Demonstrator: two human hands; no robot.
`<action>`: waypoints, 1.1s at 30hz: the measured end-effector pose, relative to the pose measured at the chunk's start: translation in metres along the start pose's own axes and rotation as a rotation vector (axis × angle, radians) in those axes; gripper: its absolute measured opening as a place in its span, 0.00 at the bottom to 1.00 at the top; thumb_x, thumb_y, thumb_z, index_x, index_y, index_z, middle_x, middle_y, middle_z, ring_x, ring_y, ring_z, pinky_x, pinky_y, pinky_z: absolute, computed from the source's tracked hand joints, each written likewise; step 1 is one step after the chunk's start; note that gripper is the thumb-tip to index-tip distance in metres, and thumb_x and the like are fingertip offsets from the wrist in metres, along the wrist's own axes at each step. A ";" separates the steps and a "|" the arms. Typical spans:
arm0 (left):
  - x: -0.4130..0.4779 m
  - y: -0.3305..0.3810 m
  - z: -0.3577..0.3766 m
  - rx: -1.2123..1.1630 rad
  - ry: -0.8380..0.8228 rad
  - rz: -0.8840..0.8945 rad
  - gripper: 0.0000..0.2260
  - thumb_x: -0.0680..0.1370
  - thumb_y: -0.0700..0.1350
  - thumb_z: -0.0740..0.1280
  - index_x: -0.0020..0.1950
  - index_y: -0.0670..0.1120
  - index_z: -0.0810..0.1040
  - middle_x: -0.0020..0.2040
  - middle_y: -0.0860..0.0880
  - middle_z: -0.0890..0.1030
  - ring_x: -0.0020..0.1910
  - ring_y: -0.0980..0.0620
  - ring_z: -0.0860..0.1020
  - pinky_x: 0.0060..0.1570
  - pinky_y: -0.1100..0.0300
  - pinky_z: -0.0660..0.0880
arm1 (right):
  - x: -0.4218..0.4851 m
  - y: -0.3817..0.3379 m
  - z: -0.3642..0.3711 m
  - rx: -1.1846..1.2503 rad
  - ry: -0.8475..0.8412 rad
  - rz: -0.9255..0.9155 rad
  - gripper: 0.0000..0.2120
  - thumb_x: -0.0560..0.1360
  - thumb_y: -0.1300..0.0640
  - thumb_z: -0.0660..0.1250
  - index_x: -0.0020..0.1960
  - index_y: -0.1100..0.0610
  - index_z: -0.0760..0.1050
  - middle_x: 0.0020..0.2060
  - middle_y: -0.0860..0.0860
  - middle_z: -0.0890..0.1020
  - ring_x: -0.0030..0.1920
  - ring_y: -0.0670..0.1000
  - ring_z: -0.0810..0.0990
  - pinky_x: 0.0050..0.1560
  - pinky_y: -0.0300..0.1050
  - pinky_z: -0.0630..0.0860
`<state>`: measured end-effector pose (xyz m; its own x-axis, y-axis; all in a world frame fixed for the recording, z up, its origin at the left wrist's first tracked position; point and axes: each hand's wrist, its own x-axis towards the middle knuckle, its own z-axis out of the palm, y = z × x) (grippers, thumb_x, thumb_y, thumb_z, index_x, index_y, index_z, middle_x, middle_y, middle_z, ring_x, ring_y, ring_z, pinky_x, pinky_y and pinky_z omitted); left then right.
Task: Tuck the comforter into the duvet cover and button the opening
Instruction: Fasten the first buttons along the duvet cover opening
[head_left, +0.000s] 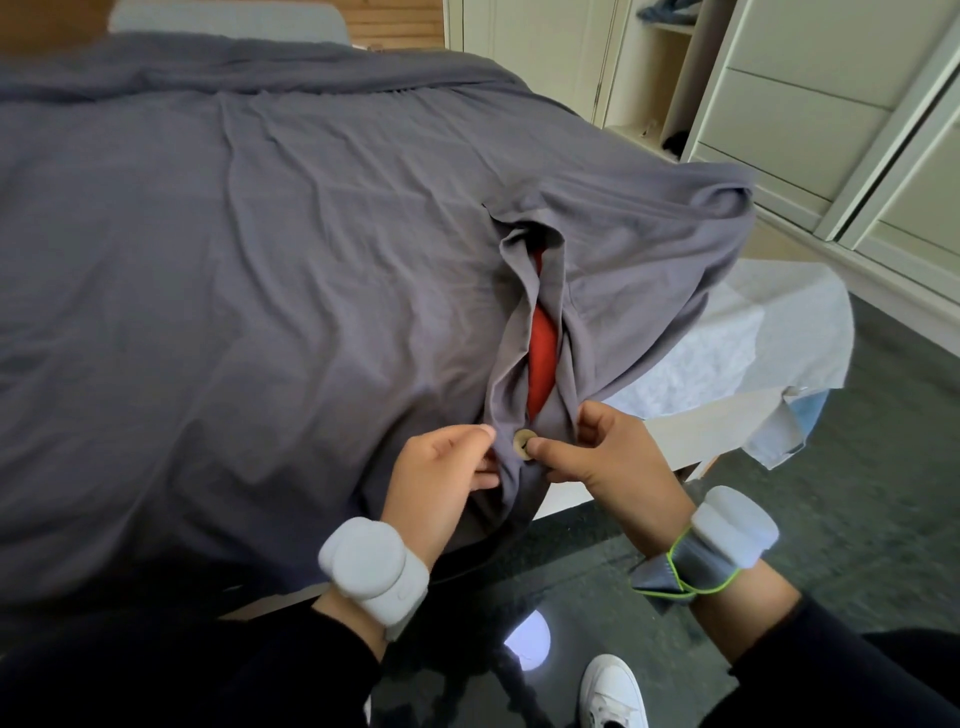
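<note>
Grey duvet cover (260, 270) drapes the bed.
Left hand (441, 483) pinches its hem; right hand (608, 462) grips the button (523, 445); the opening (543, 332) runs away, red comforter (542, 358) showing.

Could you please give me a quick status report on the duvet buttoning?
Left hand pinching duvet cover edge. Right hand thumb on button. Opening gapes above, red comforter showing. Nothing in the way.

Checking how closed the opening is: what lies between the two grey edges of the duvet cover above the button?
In the head view, red comforter shows in the gap of the duvet cover, above the button pinched by the right hand.
</note>
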<state>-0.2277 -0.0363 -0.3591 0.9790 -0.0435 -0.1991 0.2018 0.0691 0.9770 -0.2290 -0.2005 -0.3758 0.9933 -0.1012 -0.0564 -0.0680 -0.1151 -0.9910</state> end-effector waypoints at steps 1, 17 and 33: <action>0.001 0.001 0.000 -0.071 -0.021 -0.040 0.19 0.78 0.35 0.60 0.31 0.47 0.83 0.28 0.50 0.83 0.34 0.51 0.80 0.37 0.62 0.80 | 0.000 0.000 0.000 0.006 -0.002 0.009 0.26 0.64 0.59 0.78 0.48 0.77 0.70 0.46 0.75 0.76 0.39 0.52 0.76 0.33 0.39 0.79; 0.006 -0.008 0.003 0.015 -0.114 -0.013 0.10 0.72 0.34 0.69 0.40 0.49 0.85 0.33 0.50 0.85 0.37 0.56 0.83 0.40 0.64 0.81 | 0.001 0.000 -0.006 0.180 -0.145 0.159 0.11 0.66 0.63 0.76 0.47 0.61 0.80 0.40 0.52 0.85 0.40 0.48 0.82 0.35 0.36 0.78; 0.003 -0.008 0.004 0.523 0.022 0.263 0.03 0.69 0.42 0.71 0.39 0.48 0.84 0.33 0.48 0.84 0.31 0.57 0.80 0.37 0.64 0.77 | 0.004 -0.002 0.002 0.075 -0.066 0.180 0.23 0.70 0.55 0.73 0.47 0.75 0.71 0.38 0.59 0.76 0.39 0.52 0.79 0.37 0.40 0.80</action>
<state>-0.2266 -0.0412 -0.3668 0.9957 -0.0705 0.0595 -0.0840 -0.4266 0.9005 -0.2247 -0.1985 -0.3745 0.9698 -0.0485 -0.2392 -0.2406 -0.0266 -0.9703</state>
